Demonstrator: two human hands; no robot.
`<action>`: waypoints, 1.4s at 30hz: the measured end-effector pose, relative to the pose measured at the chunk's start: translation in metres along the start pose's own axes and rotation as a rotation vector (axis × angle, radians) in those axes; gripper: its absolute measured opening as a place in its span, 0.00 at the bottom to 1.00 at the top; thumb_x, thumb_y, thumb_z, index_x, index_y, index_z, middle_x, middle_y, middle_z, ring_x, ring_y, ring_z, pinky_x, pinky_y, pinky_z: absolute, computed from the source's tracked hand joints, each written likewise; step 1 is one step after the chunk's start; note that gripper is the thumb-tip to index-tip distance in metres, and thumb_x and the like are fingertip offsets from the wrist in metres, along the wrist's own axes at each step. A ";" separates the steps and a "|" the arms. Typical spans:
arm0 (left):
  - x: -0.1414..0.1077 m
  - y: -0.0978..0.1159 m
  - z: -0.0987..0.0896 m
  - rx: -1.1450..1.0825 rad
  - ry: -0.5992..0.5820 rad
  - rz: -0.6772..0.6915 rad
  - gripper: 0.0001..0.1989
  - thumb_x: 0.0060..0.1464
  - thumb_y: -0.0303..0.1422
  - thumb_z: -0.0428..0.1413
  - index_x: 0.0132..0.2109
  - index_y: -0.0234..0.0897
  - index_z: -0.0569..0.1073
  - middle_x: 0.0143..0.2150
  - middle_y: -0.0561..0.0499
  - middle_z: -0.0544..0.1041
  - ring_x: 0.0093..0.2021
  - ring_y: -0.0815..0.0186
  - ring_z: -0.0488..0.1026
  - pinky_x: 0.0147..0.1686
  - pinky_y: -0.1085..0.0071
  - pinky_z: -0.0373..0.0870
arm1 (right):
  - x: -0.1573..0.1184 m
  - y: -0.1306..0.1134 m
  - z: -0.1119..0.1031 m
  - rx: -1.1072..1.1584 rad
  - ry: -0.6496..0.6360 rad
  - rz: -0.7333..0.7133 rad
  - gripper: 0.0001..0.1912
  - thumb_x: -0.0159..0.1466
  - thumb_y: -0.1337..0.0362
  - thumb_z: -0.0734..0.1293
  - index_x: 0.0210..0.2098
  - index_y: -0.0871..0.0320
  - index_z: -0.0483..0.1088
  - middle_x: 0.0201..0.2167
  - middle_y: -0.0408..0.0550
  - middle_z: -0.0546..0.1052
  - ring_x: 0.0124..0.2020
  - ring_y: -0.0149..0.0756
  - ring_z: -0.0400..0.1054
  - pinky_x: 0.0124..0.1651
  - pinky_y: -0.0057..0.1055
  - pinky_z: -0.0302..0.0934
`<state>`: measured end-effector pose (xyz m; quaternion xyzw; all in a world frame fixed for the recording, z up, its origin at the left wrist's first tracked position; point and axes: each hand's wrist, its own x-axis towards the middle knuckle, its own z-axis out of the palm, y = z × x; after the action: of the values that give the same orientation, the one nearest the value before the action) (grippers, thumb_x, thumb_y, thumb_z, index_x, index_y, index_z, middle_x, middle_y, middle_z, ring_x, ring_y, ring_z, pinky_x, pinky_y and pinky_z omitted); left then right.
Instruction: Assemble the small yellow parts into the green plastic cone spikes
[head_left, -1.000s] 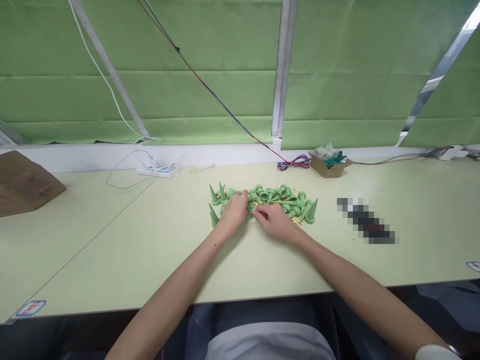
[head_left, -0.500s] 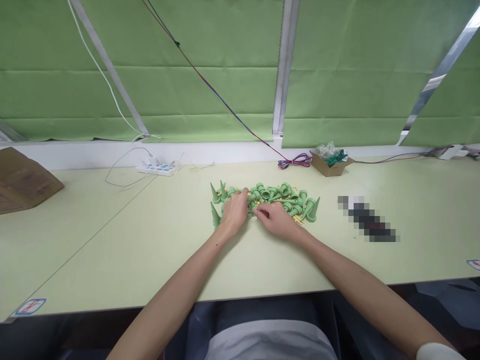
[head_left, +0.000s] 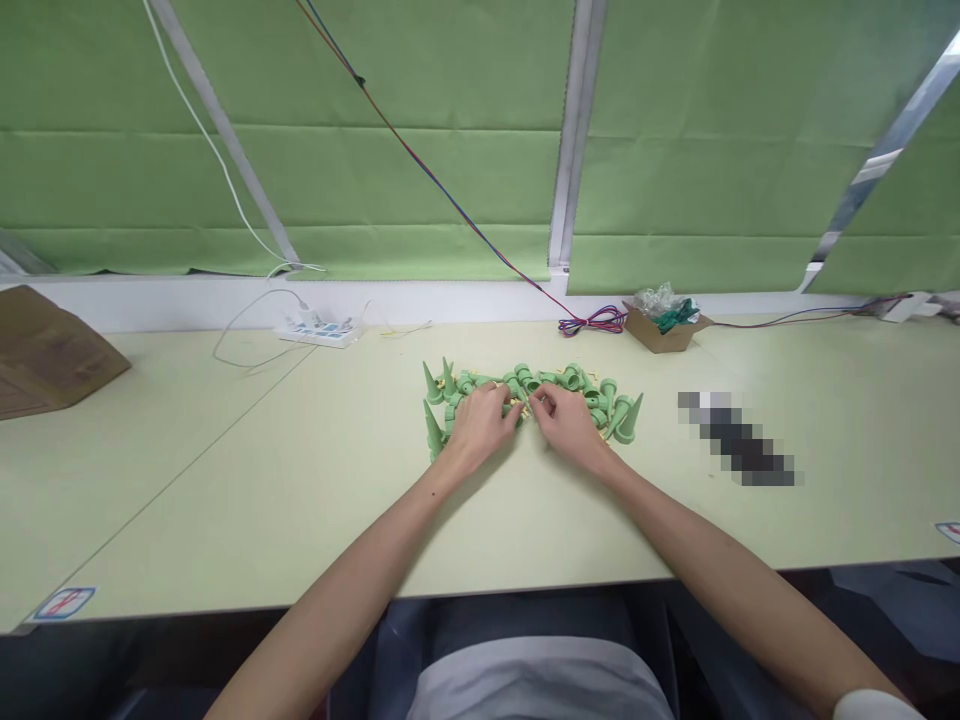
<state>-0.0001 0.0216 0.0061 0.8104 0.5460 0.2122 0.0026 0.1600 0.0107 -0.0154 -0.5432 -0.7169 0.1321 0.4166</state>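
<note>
Green plastic cones with round caps lie in a pile (head_left: 571, 376) at the middle of the table, with small yellow pieces among them. Several cones (head_left: 433, 432) stand upright at the pile's left end, and one (head_left: 628, 420) leans at its right end. My left hand (head_left: 484, 422) is over the left half of the pile, its fingers curled round something I cannot make out. Close to its right, my right hand (head_left: 564, 420) is pinched at the pile's front edge; whatever is between those fingertips is too small to name.
A cardboard box (head_left: 56, 350) sits at the far left, a power strip (head_left: 322, 330) at the back left. Behind the pile are coiled wires (head_left: 596, 320) and a small open box (head_left: 664, 333). A blurred dark object (head_left: 742, 440) lies to the right.
My left hand has shifted slightly right and its fingertips have moved towards my right hand. My right hand has moved a little to the right. The view has shifted slightly.
</note>
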 end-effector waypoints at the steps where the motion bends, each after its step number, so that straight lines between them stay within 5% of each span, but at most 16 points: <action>1: -0.001 0.002 0.000 0.008 -0.028 -0.003 0.14 0.61 0.42 0.50 0.34 0.37 0.71 0.38 0.45 0.75 0.36 0.60 0.72 0.29 0.67 0.58 | 0.000 0.000 0.000 -0.004 0.008 0.015 0.09 0.65 0.63 0.61 0.29 0.56 0.67 0.19 0.40 0.69 0.21 0.32 0.60 0.29 0.29 0.52; 9: -0.006 0.001 0.006 0.035 -0.109 -0.007 0.08 0.56 0.38 0.55 0.35 0.37 0.70 0.41 0.44 0.74 0.38 0.59 0.72 0.29 0.67 0.59 | 0.000 -0.001 -0.002 -0.008 -0.010 0.026 0.07 0.64 0.65 0.61 0.30 0.57 0.69 0.25 0.44 0.75 0.25 0.33 0.65 0.32 0.29 0.55; 16: -0.006 0.004 0.006 -0.112 -0.046 0.072 0.06 0.56 0.35 0.55 0.35 0.37 0.68 0.39 0.45 0.74 0.37 0.60 0.71 0.31 0.66 0.61 | 0.000 0.000 -0.001 -0.008 -0.038 0.020 0.07 0.65 0.64 0.61 0.34 0.57 0.71 0.29 0.45 0.77 0.24 0.32 0.65 0.33 0.29 0.55; 26: -0.010 0.012 0.006 -0.358 0.056 0.091 0.10 0.59 0.37 0.49 0.31 0.39 0.64 0.24 0.54 0.66 0.24 0.67 0.62 0.26 0.69 0.54 | 0.001 -0.003 -0.004 -0.090 -0.002 0.048 0.22 0.70 0.50 0.56 0.26 0.56 0.67 0.21 0.46 0.72 0.24 0.35 0.63 0.33 0.30 0.53; 32: -0.011 0.014 0.008 -0.416 0.052 0.117 0.02 0.57 0.31 0.51 0.37 0.39 0.67 0.30 0.52 0.72 0.28 0.67 0.66 0.28 0.70 0.58 | 0.000 -0.006 -0.004 -0.025 -0.037 0.054 0.20 0.70 0.52 0.56 0.28 0.57 0.68 0.26 0.47 0.76 0.28 0.36 0.68 0.36 0.31 0.55; 42: -0.010 0.016 0.008 -0.505 0.110 0.102 0.06 0.57 0.31 0.51 0.41 0.36 0.70 0.40 0.47 0.76 0.32 0.67 0.71 0.34 0.69 0.67 | 0.000 -0.010 -0.008 0.103 0.008 0.074 0.13 0.67 0.54 0.60 0.37 0.57 0.70 0.34 0.49 0.79 0.33 0.38 0.71 0.37 0.32 0.60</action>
<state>0.0137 0.0084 -0.0007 0.7979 0.4333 0.3854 0.1647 0.1594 0.0048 -0.0040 -0.5475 -0.6871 0.1820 0.4415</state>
